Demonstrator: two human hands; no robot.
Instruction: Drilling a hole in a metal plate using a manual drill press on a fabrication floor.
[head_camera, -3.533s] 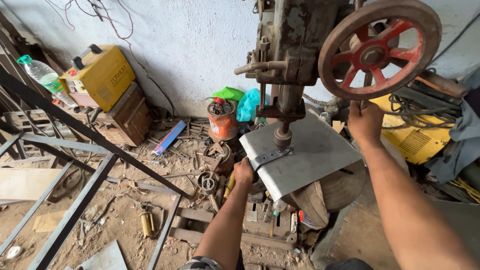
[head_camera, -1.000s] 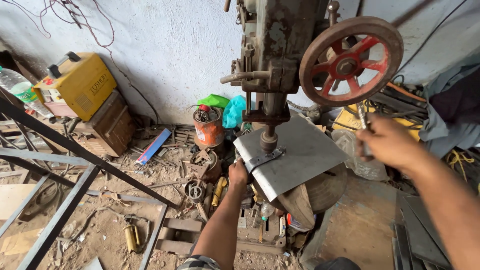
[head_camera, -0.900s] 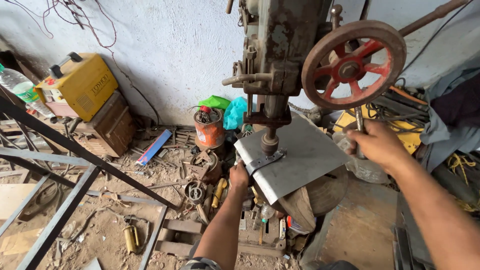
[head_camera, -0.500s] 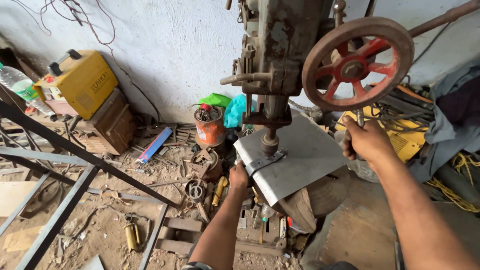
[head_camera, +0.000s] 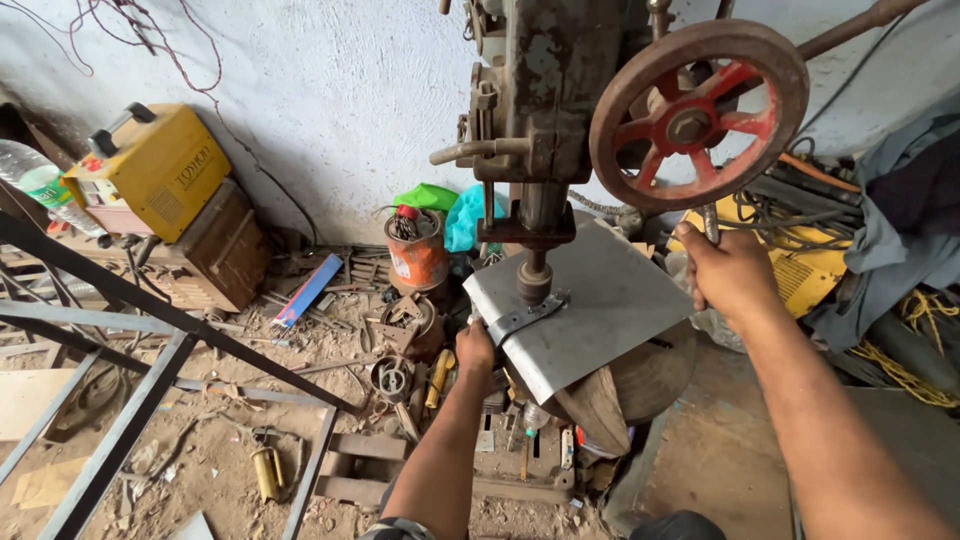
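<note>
1. Flat grey metal bracket lies on the grey steel tabletop under the drill spindle; my left hand pins its end.
2. My right hand, arm outstretched, is clenched around the red-spoked handwheel's handle.

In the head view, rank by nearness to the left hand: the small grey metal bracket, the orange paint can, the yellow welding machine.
1. Small grey metal bracket: the left hand is right at its end, on the drill table's edge.
2. Orange paint can: on the floor, up and left of the hand.
3. Yellow welding machine: far left, by the wall.
</note>
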